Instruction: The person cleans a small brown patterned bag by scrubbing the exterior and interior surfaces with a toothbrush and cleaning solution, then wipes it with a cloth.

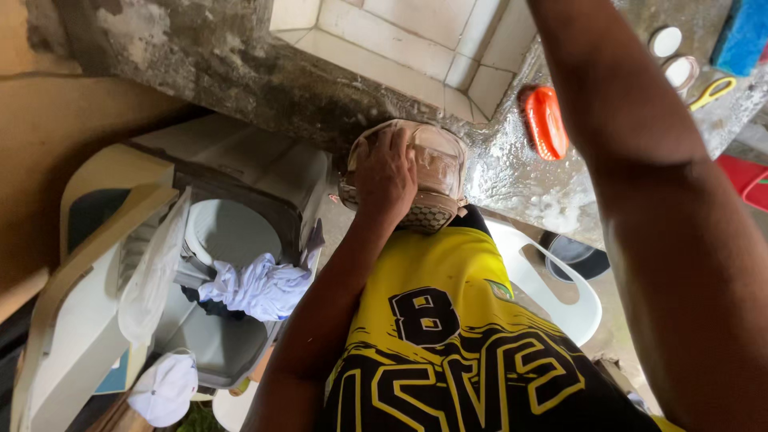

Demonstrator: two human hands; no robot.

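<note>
My left hand (386, 174) lies over a beige and brown sneaker (438, 172) and grips it from the top. The shoe rests on its side at the edge of a wet concrete counter (512, 172), its honeycomb-patterned sole facing me. My right forearm (640, 184) stretches up across the right side of the view and leaves the frame at the top, so that hand is hidden. I wear a yellow and black jersey (448, 344).
A red scrub brush (546, 122) lies on the counter by a white tiled basin (400, 40). Two round lids (672, 56) and a blue sponge (744, 32) sit far right. An open washing machine (232, 232) holds pale cloth (256, 288). A white plastic chair (560, 296) stands below.
</note>
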